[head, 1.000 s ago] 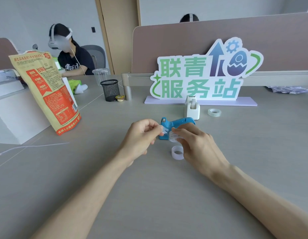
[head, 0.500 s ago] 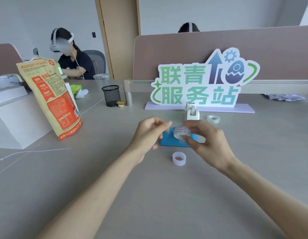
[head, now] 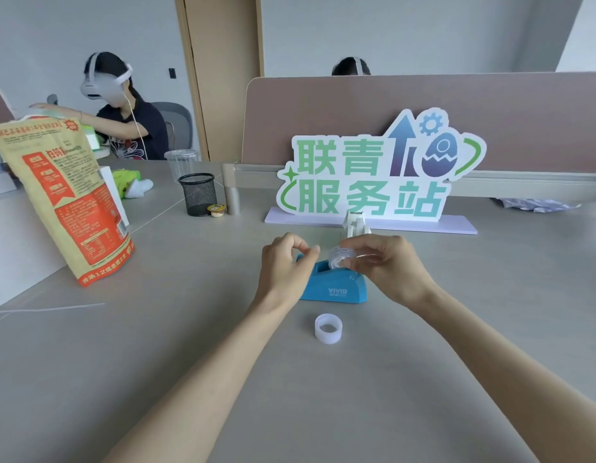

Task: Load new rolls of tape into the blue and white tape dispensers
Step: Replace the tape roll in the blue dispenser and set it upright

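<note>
Tape roll (head: 340,256) sits pinched in your right hand (head: 383,265), held just above the open slot of the blue dispenser (head: 335,285), not seated yet. Your left hand (head: 284,262) is closed thumb to fingertip at the dispenser's left end; looks like it's pinching the loose tape end, but the clear strip is too faint to confirm.

Outward: a second ring (head: 328,328) lies on the desk (head: 156,362) near you, below the dispenser; can't tell if it's a full roll or a bare core. White dispenser (head: 355,223) stands just beyond your right hand, in front of the sign (head: 373,175).

Risks:
- Roll goes in skewed, so it jams in the slot instead of dropping onto its seat.
- Loose end folds back and sticks to your fingers or to itself if you slacken it.
- Nothing braces the blue body; a sideways pull could drag it.

Versus half a second ago: the roll is lower and closer to the slot, and the third roll beside the white dispenser is now hidden behind your right hand.
</note>
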